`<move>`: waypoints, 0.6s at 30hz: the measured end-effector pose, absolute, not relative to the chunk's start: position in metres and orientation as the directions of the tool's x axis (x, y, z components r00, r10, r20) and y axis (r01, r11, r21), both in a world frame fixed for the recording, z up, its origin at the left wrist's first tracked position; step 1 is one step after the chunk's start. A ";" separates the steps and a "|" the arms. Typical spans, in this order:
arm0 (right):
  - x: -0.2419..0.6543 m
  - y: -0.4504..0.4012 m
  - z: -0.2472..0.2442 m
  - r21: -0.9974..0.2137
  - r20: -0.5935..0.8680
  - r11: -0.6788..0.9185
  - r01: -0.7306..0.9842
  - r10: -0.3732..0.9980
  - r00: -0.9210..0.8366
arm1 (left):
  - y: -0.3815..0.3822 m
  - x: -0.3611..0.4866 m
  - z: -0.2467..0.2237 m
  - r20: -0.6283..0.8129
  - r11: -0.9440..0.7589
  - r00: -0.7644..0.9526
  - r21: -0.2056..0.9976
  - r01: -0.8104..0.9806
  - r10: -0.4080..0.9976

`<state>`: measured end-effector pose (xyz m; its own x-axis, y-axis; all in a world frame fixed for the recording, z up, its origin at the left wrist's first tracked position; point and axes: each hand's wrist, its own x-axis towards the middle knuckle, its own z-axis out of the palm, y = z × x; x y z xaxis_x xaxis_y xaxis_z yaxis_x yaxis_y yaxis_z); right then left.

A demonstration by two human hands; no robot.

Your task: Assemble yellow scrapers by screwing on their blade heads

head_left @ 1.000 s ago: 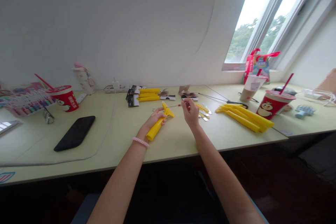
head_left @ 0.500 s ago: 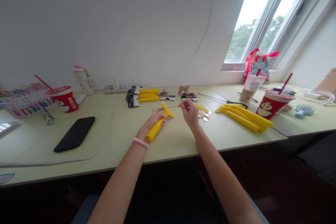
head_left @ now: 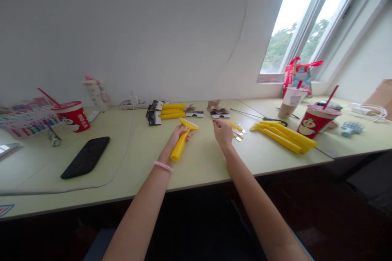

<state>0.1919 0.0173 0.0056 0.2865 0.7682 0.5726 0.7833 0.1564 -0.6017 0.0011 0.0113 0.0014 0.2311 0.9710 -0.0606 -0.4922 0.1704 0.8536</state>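
Observation:
My left hand [head_left: 177,138] is wrapped round a yellow scraper [head_left: 180,145], its wide head pointing away from me and its handle towards me. To the right of it, my right hand [head_left: 222,132] is closed on a thin screwdriver [head_left: 214,121], mostly hidden by the fingers. Beside that hand lie yellow pieces and metal blades [head_left: 239,133] on the table. Several yellow handles [head_left: 283,135] are piled farther right. Behind my left hand are packaged yellow scrapers [head_left: 172,111] with black cards.
A black phone [head_left: 86,157] and a red cup [head_left: 72,116] are at the left. At the right stand another red cup [head_left: 316,122] and a pale cup [head_left: 292,102]. A long thin black-handled tool [head_left: 275,120] lies behind the handles. A cable crosses the table's left part.
The scraper in my left hand has turned, so its head lies flatter and farther from the right hand. The screwdriver, which pointed at the scraper's head, now shows much less beside my right fingers.

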 end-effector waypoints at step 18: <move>0.152 0.079 0.002 -0.288 0.123 0.106 0.952 0.990 -0.073 | 0.008 0.003 0.004 -0.056 0.138 0.168 0.835 -0.532 0.984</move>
